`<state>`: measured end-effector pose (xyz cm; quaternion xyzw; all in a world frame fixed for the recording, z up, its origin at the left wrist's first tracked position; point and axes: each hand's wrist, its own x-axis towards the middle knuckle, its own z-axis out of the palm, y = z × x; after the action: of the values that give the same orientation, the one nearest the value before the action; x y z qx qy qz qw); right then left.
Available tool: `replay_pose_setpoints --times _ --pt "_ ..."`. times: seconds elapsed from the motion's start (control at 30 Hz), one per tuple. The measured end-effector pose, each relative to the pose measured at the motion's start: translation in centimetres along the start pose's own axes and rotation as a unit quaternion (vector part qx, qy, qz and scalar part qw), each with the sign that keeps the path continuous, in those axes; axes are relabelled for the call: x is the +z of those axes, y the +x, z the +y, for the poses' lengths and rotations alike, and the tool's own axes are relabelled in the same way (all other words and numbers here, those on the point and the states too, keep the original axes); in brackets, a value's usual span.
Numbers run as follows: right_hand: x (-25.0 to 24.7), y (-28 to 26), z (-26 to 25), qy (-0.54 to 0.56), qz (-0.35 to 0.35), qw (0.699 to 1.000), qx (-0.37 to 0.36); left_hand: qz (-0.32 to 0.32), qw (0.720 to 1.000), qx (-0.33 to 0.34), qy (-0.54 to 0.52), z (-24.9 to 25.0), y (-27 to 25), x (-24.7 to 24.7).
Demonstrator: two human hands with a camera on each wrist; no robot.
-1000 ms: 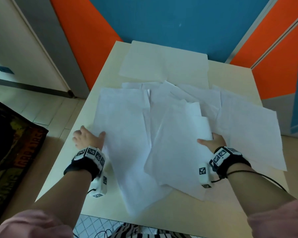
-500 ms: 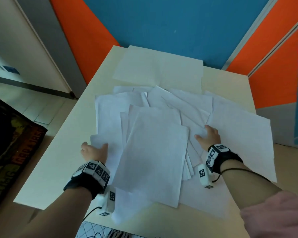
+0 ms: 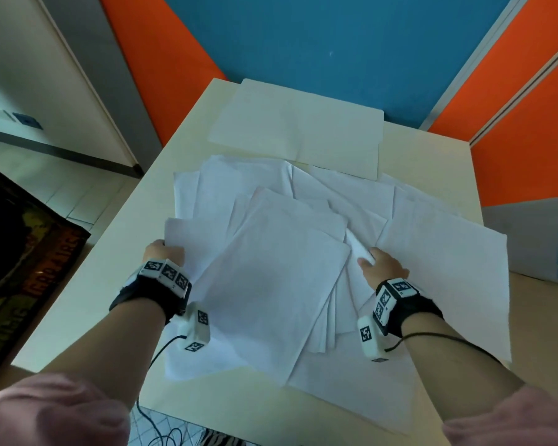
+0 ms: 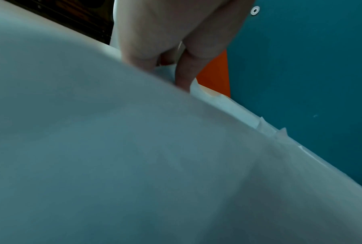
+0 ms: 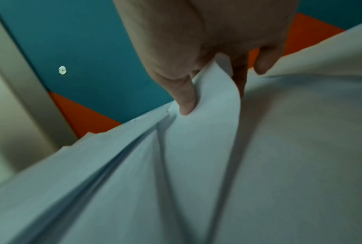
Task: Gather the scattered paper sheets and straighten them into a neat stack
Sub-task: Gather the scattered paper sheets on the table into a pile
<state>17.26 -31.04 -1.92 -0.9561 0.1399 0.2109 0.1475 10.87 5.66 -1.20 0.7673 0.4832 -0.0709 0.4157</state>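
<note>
From my remote seat, the cream table [image 3: 116,262] fills the head view, a large pale folder-like sheet [image 3: 300,127] lying at its far end, well beyond both hands. Between the hands sits the loose heap of paper sheets [image 3: 271,275], overlapping at odd angles, its near corners hanging toward me past the wrists. One wide sheet [image 3: 445,278] fans out to the outside of the right hand, not yet drawn in.

The right hand [image 3: 382,265] is at the heap's right flank; the wrist view shows its thumb [image 5: 184,99] and fingers pinching a curled-up sheet edge [image 5: 215,99], so it grips paper. The left hand [image 3: 163,254] meets the heap's left edge; its wrist view shows only two fingers [image 4: 184,76] dipping behind a sheet, and I cannot tell whether they clamp anything or merely press.

I judge this the gathering step, roughly mid-sweep. To do it well, I would slide both hands inward evenly, palms low, so the bottom sheets travel with the top ones. The pinched edge risks a crease; releasing the curl and pushing flat seems safer. The wide outlying sheet wants collecting before any squaring of edges.
</note>
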Motion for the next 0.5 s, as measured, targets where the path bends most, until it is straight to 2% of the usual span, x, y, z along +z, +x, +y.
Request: replay_pose_setpoints --times 0.1,0.17,0.23,0.4,0.5 --pt "0.7 -0.9 -0.6 0.173 -0.033 0.983 -0.05 -0.007 1.0 0.006 0.01 -0.1 0.4 0.3" --pt "1.2 -2.0 -1.8 0.236 -0.063 0.967 -0.076 -0.015 1.0 0.02 0.018 0.1 0.1 1.0" --pt "1.7 -2.6 -2.5 0.263 -0.071 0.959 -0.074 -0.018 0.999 0.022 0.028 0.4 -0.2 1.3" --pt "1.5 -2.7 -0.9 0.266 -0.001 0.964 -0.023 -0.018 0.999 0.0 0.037 0.4 0.4 -0.2" --pt "2.1 -3.9 -1.5 0.293 -0.031 0.955 -0.027 -0.039 0.999 0.014 0.026 0.7 -0.2 0.0"
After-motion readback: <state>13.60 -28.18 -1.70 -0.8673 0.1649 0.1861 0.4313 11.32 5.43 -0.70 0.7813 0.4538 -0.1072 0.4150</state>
